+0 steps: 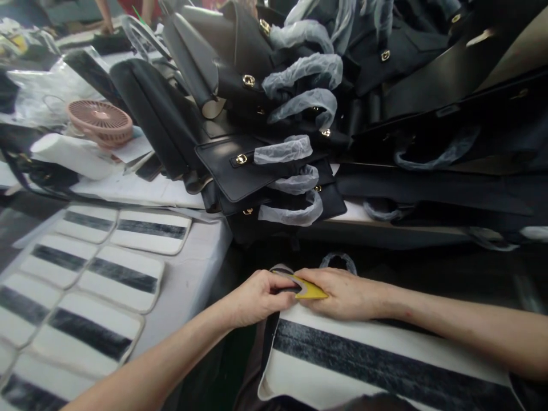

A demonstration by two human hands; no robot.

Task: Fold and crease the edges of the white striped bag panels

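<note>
My left hand (259,297) is closed in a pinch on the grey-and-dark edge of a bag piece. Beside it my right hand (346,292) is closed on a flat yellow piece (313,291) that looks like a plastic scraper, its tip against the same edge. Fingers hide much of the contact. Below both hands, across my lap, lies a white panel (334,382) with a broad black stripe. Black material shows along its left side. A film-wrapped handle (340,262) stands up just behind my right hand.
Several white panels with black stripes (111,274) lie on the table at left. Black handbags (226,171) with film-wrapped handles and gold buckles are piled ahead. A pink fan (100,121) and a white roll (71,154) sit at upper left. Another person's arms (105,14) show at the back.
</note>
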